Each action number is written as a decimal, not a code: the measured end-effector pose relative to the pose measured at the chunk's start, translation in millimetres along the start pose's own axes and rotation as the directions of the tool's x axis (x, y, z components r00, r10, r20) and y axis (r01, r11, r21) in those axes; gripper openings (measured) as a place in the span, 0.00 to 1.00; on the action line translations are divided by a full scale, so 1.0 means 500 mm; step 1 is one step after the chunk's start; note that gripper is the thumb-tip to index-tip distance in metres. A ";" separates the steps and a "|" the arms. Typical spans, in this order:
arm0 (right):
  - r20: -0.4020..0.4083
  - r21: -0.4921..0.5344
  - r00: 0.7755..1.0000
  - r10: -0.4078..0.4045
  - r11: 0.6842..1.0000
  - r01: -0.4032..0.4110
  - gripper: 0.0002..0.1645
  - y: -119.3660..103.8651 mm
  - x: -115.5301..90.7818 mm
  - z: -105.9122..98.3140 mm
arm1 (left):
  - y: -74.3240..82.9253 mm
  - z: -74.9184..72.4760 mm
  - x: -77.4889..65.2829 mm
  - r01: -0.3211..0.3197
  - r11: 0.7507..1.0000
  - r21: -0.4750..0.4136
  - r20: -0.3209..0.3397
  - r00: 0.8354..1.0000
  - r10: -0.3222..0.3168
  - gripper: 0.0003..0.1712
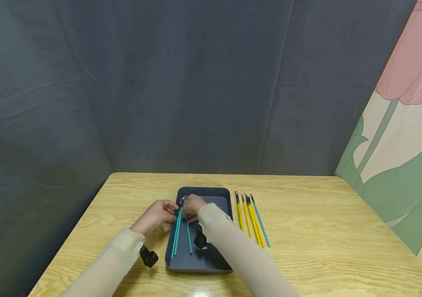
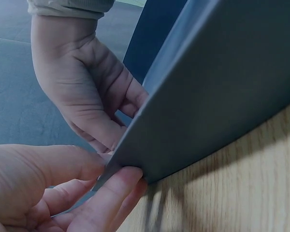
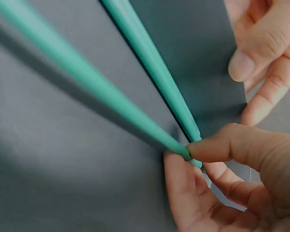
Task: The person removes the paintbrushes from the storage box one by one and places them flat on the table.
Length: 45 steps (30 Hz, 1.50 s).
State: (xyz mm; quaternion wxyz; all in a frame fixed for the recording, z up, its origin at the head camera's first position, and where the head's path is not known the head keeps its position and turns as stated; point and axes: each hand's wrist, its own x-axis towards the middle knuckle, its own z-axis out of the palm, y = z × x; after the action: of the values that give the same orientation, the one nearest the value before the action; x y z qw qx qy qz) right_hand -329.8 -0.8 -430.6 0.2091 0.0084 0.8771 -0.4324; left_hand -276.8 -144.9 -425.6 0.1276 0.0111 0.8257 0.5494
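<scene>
My left hand [image 1: 157, 214] is at the left side of the dark grey tray [image 1: 200, 271]. In the left wrist view its thumb and fingers pinch the tray's wall [image 2: 208, 96]. My right hand [image 1: 193, 206] reaches inside the tray, pinching one end of a slim teal paintbrush [image 3: 87, 79] between thumb and fingers. That brush slants over the tray floor, its handle [image 1: 189, 239] toward me. Other teal paintbrushes [image 1: 176, 237] lie along the left wall, bristle ends away from me. The right fingers hide the held brush's tip.
Right of the tray, several yellow paintbrushes [image 1: 240, 214] and a teal paintbrush [image 1: 262, 227] lie on the wooden table [image 1: 326, 231]. A dark grey curtain [image 1: 196, 103] hangs behind the table, and a wall with painted tulips [image 1: 411, 66] stands on the right.
</scene>
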 end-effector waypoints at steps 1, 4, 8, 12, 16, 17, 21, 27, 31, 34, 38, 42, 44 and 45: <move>0.006 0.017 1.000 0.002 1.000 -0.003 0.12 0.000 -0.001 -0.002 | -0.001 0.000 0.000 0.001 1.000 0.001 0.000 1.000 -0.001 0.20; 0.025 0.078 1.000 0.008 0.997 -0.010 0.07 0.002 -0.004 -0.007 | -0.002 0.000 0.001 0.004 1.000 0.000 -0.001 1.000 -0.004 0.20; 0.046 0.149 0.999 0.003 0.989 -0.010 0.11 0.005 -0.013 -0.014 | -0.003 0.000 0.003 0.006 1.000 0.001 0.002 1.000 -0.006 0.20; 0.069 0.188 0.997 -0.019 0.982 0.006 0.12 0.007 -0.024 -0.024 | -0.004 0.001 0.004 0.008 1.000 0.007 0.000 1.000 -0.008 0.20; 0.078 0.208 0.996 -0.045 0.978 0.028 0.14 0.007 -0.033 -0.036 | -0.003 0.000 0.004 0.014 1.000 0.012 -0.008 1.000 -0.014 0.20; 0.078 0.210 0.996 -0.053 0.977 0.036 0.13 0.008 -0.034 -0.039 | -0.002 0.000 0.004 0.015 1.000 0.016 -0.010 1.000 -0.015 0.20; 0.098 0.230 0.992 -0.081 0.972 0.056 0.14 0.013 -0.043 -0.053 | 0.000 0.003 0.004 0.017 1.000 0.021 -0.015 1.000 -0.017 0.19; 0.152 0.281 0.977 -0.151 0.954 0.104 0.18 0.022 -0.071 -0.087 | -0.001 0.008 0.004 0.007 1.000 0.018 -0.016 1.000 -0.006 0.19; 0.178 0.303 0.964 -0.197 0.943 0.137 0.19 0.029 -0.093 -0.115 | 0.000 0.008 0.003 -0.003 1.000 0.015 -0.018 1.000 0.003 0.19; 0.187 0.325 0.958 -0.218 0.934 0.149 0.17 0.036 -0.110 -0.138 | 0.002 0.009 0.002 -0.003 1.000 0.013 -0.020 1.000 0.003 0.19; 0.189 0.345 0.953 -0.237 0.925 0.162 0.16 0.051 -0.130 -0.170 | 0.004 0.012 0.000 -0.006 1.000 0.014 -0.012 1.000 0.006 0.19; 0.178 0.360 0.951 -0.255 0.916 0.178 0.17 0.074 -0.145 -0.206 | 0.004 0.014 0.000 -0.002 1.000 0.020 -0.010 1.000 0.003 0.19; 0.167 0.364 0.949 -0.267 0.911 0.192 0.18 0.086 -0.152 -0.223 | 0.003 0.015 0.000 0.007 1.000 0.024 -0.015 1.000 -0.006 0.19; 0.163 0.365 0.948 -0.274 0.909 0.200 0.19 0.092 -0.156 -0.232 | 0.003 0.015 -0.001 0.012 1.000 0.023 -0.019 1.000 -0.012 0.19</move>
State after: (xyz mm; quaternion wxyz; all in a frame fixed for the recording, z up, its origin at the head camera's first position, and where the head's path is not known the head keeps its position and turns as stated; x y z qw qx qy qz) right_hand -291.4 129.2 -373.8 0.2416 -0.1078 0.7553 -0.5996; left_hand -275.0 -137.9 -427.1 0.1230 0.0023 0.8332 0.5391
